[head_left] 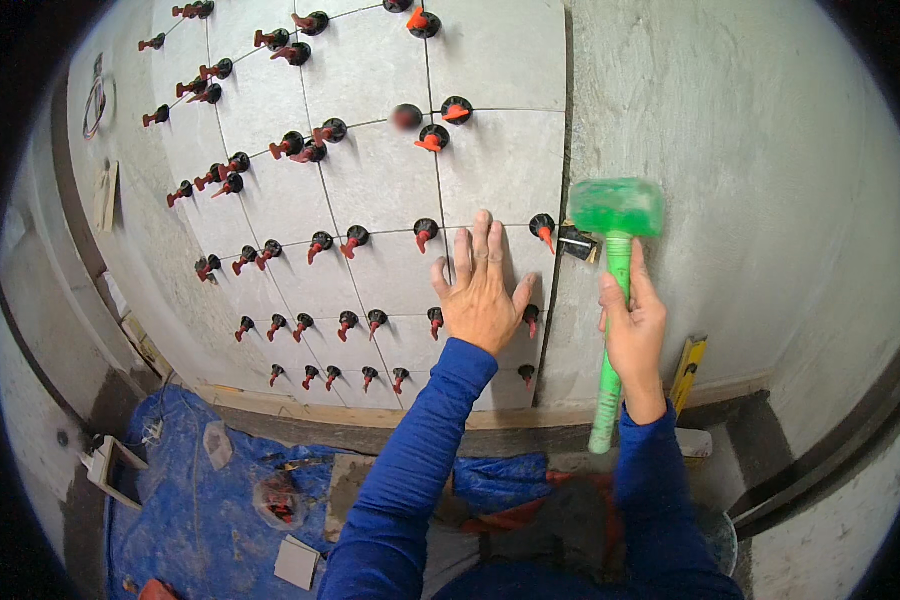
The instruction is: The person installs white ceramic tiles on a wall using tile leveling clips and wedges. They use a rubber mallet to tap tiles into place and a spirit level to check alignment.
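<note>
My left hand (483, 300) lies with fingers spread on a grey wall tile (500, 170), just right of a red-and-black tile leveling clip (426, 235). In my right hand (635, 335) is a green mallet (618, 208), gripped by its handle with the head upward; the head is slightly blurred. It hangs right of the tiles' edge, in front of bare wall. Close to the mallet, an orange-and-black clip (543, 230) sits at the tile edge, beside a small dark wall box (577, 243). Several more such clips stand along the tile joints.
Bare grey plaster (740, 130) continues to the right. A yellow spirit level (688, 372) leans at the wall's foot. On the floor at left lies a blue tarp (200, 520) with a tile offcut (296, 562) and a plastic bag of red pieces (280, 500). A wooden batten (450, 440) runs below the tiles.
</note>
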A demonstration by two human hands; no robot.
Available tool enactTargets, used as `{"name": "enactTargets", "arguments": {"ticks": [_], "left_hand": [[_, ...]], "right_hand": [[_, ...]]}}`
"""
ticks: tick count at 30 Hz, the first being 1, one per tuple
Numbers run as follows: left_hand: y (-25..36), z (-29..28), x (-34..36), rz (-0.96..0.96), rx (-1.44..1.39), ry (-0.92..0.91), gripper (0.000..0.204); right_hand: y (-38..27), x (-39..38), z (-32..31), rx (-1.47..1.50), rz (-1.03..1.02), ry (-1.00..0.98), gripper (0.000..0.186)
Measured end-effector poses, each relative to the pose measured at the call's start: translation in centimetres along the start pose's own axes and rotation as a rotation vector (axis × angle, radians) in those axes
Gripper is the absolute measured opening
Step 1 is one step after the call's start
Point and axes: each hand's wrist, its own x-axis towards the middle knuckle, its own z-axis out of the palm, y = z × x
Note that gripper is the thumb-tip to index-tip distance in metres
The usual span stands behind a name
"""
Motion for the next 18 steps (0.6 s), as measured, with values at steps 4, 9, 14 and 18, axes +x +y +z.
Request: {"name": "enactTargets", "arguments": {"ticks": [4,9,14,18], "left_hand": [[-0.2,0.1,0.1,0.011,0.008,0.034,0.091],[-0.3,0.1,0.1,0.005,-0.032,0.036,0.088],[-0.5,0.0,0.0,-0.005,-0.018,0.031,0.087],[-0.6,-0.1,-0.1,0.002,-0.034,0.033,0.085]], "right_hand": [[-2.2,2.5,0.2,-0.334,-0.504,-0.043,0.060],[-6.1,4.7,-0.1,-0.712,-0.748,-0.089,0.064],[-6.6,7.3,0.2,-1.015,-0.804,-0.085,0.072],[-6.0,7.6,-0.2,-1.085,-0.705,-0.104,0.075]]}}
